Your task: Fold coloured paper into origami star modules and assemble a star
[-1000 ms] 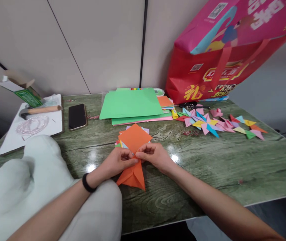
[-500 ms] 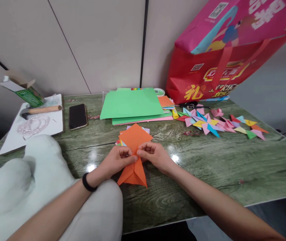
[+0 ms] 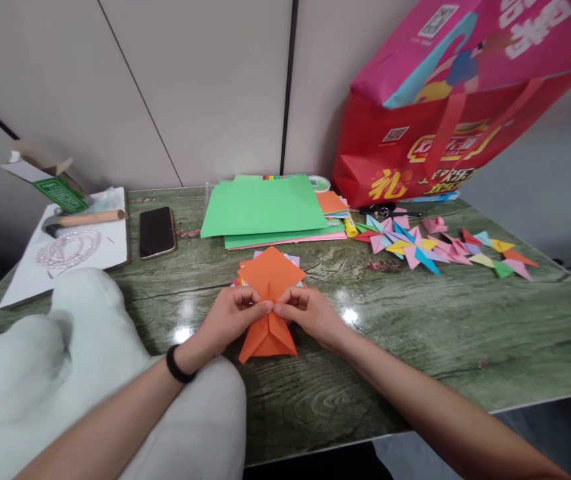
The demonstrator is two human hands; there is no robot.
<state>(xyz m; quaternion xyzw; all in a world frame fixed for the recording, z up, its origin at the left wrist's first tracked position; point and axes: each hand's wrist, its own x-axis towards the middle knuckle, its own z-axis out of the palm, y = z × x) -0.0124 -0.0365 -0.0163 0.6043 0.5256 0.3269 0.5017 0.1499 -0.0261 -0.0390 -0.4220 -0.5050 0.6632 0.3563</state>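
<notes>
Between my hands is a folded piece of orange paper (image 3: pixel 269 340), its creased lower part flaring out toward me. My left hand (image 3: pixel 233 317) pinches it from the left between thumb and fingers. From the right, my right hand (image 3: pixel 310 313) pinches the same paper, and the two thumbs almost meet at its middle. Just beyond lies a stack of square paper with an orange sheet (image 3: pixel 270 270) on top; colored edges stick out under it. Where the held paper ends and the stack begins is partly covered by my fingers.
Green sheets (image 3: pixel 265 207) lie at the back, with a yellow glue stick (image 3: pixel 350 225) beside them. Folded paper pieces (image 3: pixel 415 243) spread right, before a red bag (image 3: pixel 415 147). On the left are a phone (image 3: pixel 157 232), a hammer (image 3: pixel 85 219) and a pale plush cushion (image 3: pixel 90 333).
Both thumbs have drawn closer together on the orange paper. Its lower flared end has lifted slightly and shifted a little to the right.
</notes>
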